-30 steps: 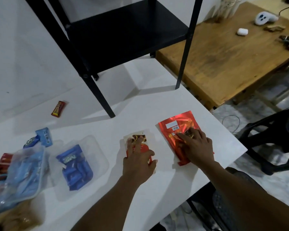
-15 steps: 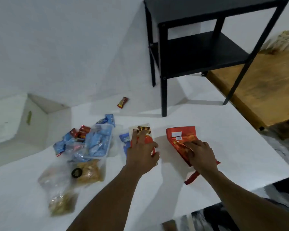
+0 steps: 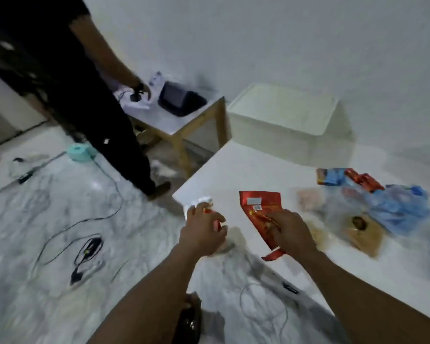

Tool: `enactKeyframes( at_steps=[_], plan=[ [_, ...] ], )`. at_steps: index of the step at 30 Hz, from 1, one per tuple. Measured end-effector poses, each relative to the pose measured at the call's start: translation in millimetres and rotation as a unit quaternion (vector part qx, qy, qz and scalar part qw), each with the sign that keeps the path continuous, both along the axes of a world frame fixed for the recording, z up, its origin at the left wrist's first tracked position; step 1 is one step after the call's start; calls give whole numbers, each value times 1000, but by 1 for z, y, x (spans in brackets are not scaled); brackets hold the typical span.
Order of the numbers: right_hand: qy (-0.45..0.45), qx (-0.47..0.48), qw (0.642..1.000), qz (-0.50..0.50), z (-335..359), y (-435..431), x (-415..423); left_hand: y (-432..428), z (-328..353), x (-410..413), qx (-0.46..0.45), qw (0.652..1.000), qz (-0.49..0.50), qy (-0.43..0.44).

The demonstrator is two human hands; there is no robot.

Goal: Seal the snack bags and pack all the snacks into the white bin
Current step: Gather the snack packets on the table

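No writing is legible; the red snack bag's [image 3: 261, 212] white label [image 3: 254, 201] is blurred.

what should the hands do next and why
Probably lift both packs toward the white bin: the left hand grips the small bag at the table corner, the right hand holds the red pouch, and the bin stands open beyond them. Seals too blurred to judge.
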State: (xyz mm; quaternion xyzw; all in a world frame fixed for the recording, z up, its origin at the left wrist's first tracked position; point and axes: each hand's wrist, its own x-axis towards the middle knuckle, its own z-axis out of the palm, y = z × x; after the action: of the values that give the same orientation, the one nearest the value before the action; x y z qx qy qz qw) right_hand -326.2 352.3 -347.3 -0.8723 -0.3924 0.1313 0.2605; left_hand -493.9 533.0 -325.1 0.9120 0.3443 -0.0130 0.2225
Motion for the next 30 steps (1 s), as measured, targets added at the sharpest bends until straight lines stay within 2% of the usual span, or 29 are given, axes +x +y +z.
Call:
enactKeyframes(
  at_steps=[2,4,8,12,15,20,24,28,30],
  plan=[
    [83,-5,993,82,-11,67,-59,37,-15,-76,-48,994,92,20],
    [173,-57,973,143,-37,118,-116,56,-39,-144,-101,978,183,25],
    [294,-186,912,218,-138,166,-203,51,-120,-237,-263,892,367,2],
    [387,-298,851,193,-280,178,-252,35,-243,-278,-367,786,497,-26],
    [415,-336,828,171,-380,191,-271,34,-340,-290,-413,713,565,-54],
    [456,-347,810,121,-504,222,-289,48,-469,-292,-435,633,633,-96],
    [423,-379,816,114,-553,238,-294,50,-523,-291,-452,603,646,-121],
    [427,-415,798,96,-549,241,-293,47,-533,-289,-468,574,660,-125],
    [424,-411,800,102,-536,239,-288,48,-520,-291,-468,586,650,-120]
  ],
)
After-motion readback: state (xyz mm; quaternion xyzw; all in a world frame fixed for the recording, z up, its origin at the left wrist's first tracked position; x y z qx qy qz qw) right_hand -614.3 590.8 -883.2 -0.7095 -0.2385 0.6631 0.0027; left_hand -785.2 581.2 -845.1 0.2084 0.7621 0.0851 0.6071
